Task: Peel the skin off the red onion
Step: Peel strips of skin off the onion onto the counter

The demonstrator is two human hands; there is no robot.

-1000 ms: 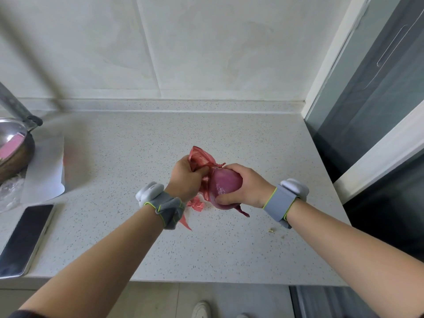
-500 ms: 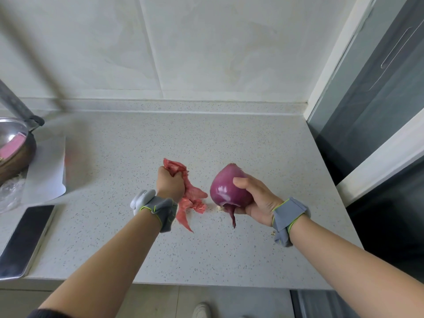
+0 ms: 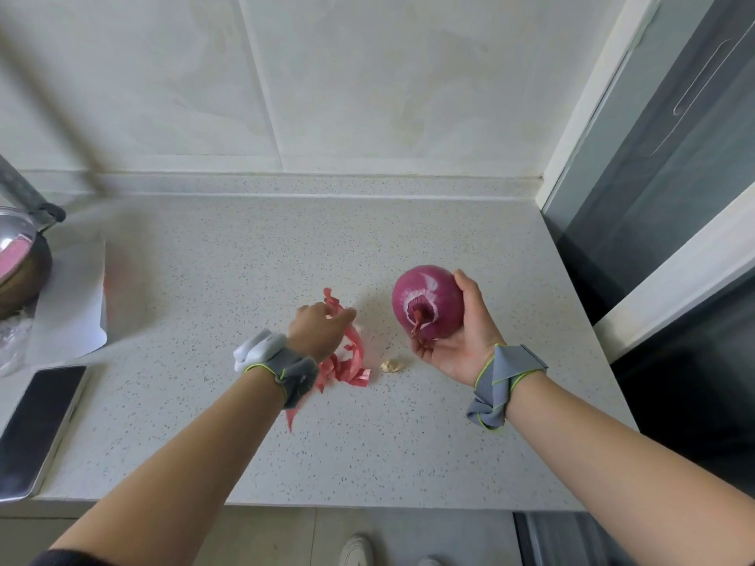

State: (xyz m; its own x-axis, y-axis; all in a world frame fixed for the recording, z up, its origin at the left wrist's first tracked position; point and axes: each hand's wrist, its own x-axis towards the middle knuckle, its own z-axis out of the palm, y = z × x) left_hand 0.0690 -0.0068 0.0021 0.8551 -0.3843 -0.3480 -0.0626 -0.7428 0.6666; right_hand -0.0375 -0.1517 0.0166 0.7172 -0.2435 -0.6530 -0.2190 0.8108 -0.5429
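My right hand point(image 3: 461, 349), palm up, holds the red onion point(image 3: 427, 302) above the speckled counter point(image 3: 228, 288). The onion is shiny purple with white streaks round its stem end, where a short strip of skin still hangs. A pile of torn red skin point(image 3: 351, 363) lies on the counter to the left of the onion. My left hand point(image 3: 318, 328) hovers over that pile, slightly blurred, with its fingers stretched out and loose. Part of the pile is hidden under this hand and wrist.
A small beige onion scrap point(image 3: 392, 365) lies between the skin pile and my right hand. At the left are a phone point(image 3: 36, 426), a white sheet point(image 3: 69, 308) and a metal bowl point(image 3: 16, 259). A dark window frame point(image 3: 653, 239) borders the counter's right side.
My left hand has let go of the bunched skin, which now lies on the counter. My right hand has turned the onion stem end toward me and moved it right.
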